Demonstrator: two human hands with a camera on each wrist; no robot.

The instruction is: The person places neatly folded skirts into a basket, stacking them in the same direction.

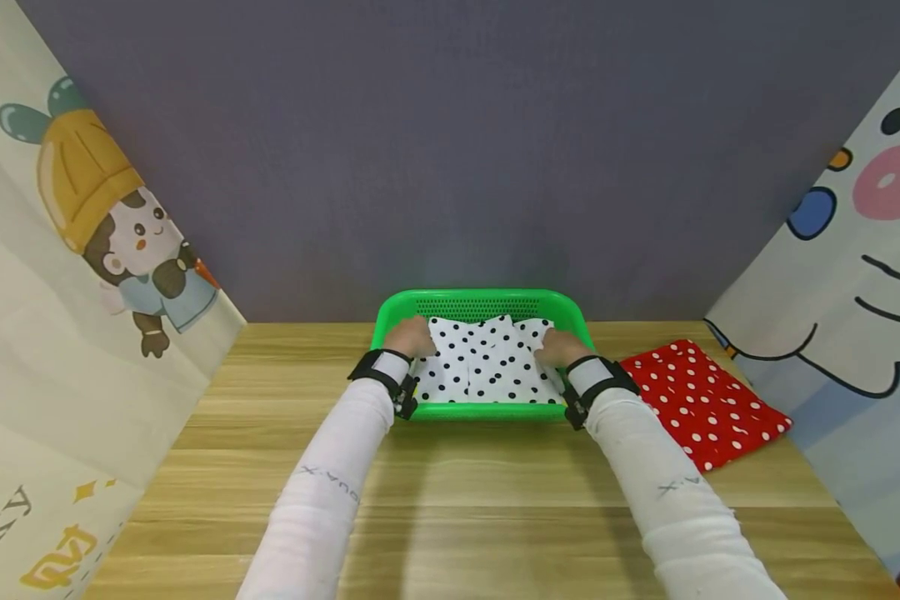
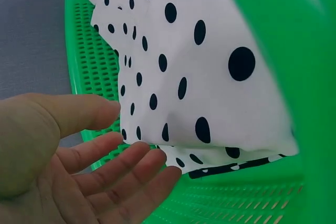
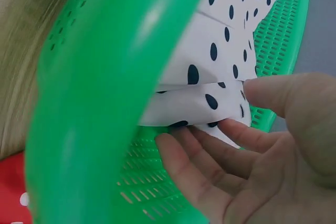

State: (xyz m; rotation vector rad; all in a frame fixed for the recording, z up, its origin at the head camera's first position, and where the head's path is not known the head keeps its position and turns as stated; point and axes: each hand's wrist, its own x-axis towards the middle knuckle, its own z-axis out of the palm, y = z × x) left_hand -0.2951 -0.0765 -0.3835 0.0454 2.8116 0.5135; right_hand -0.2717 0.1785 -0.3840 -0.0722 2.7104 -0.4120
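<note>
1. Head view: my left hand [image 1: 411,337] and right hand [image 1: 560,347] flank the white spotted cloth [image 1: 487,360] in the green basket [image 1: 480,303] at 12 o'clock.
2. Fingers [image 2: 131,163] are spread loosely, gripping nothing, tips at the cloth's edges.
3. I'd slide both underneath evenly, lifting level so the folds hold.

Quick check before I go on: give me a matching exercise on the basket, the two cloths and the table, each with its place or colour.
Things:
1. basket
2. white cloth with black dots
3. red cloth with white dots
4. table

Descriptions:
A. lies flat on the table, right of the basket
B. green, perforated walls
C. light wood grain
D. folded inside the basket, between the left hand and the right hand

Pairs: 1-B, 2-D, 3-A, 4-C
</note>
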